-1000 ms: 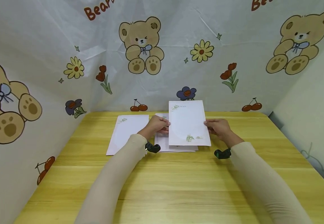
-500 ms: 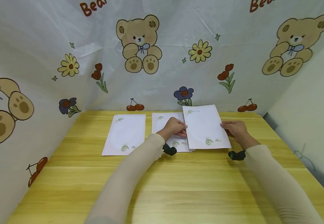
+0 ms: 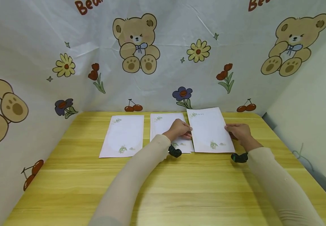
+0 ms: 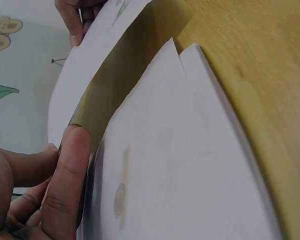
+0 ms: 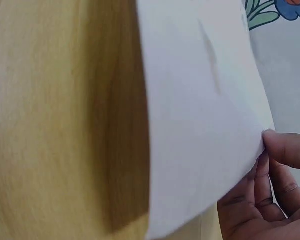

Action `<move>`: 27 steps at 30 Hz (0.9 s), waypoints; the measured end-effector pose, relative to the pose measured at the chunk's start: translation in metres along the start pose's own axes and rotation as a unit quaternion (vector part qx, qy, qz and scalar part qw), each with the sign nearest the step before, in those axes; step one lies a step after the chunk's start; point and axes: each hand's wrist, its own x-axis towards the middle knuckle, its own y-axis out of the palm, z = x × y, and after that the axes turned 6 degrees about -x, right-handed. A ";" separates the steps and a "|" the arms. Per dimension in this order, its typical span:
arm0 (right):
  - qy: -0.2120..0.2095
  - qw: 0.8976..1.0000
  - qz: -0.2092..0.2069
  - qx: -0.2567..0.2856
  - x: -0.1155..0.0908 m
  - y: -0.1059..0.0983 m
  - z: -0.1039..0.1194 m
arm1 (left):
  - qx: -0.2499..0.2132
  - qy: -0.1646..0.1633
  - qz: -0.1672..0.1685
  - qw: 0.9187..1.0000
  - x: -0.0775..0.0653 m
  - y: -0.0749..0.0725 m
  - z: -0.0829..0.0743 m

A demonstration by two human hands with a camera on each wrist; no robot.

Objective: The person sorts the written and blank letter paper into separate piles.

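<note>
A white sheet of paper [image 3: 209, 130] with green plant prints at two corners is held over the right part of the wooden table, tilted a little. My left hand [image 3: 179, 128] pinches its left edge. At the opposite edge, the thumb and fingers of my right hand [image 3: 239, 132] pinch it. In the right wrist view the paper [image 5: 190, 125] bows and casts a shadow on the wood. Beneath my left forearm and hand lies a stack of similar sheets [image 3: 163, 121], partly covered; its slightly uneven edges show in the left wrist view.
Another printed sheet [image 3: 124, 135] lies to the left of the stack. Bare wooden table [image 3: 197, 188] stretches in front of the papers. A bear-patterned cloth [image 3: 163, 84] hangs behind the table's back edge, and a pale wall [image 3: 315, 110] stands at the right.
Both hands have carried the sheet from over the stack to the right and lowered it towards the table. More of the stack now shows. The head view has shifted slightly.
</note>
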 end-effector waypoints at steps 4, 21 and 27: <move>0.007 1.000 -0.008 -0.005 0.003 0.000 -0.003 | 0.021 0.004 -0.001 1.000 0.000 0.005 0.001; 0.014 1.000 -0.027 0.005 0.004 -0.006 -0.011 | 0.056 -0.016 -0.052 0.997 -0.010 0.012 -0.005; 0.013 1.000 -0.024 -0.009 0.001 -0.002 -0.004 | 0.002 -0.017 -0.025 1.000 -0.011 0.001 -0.010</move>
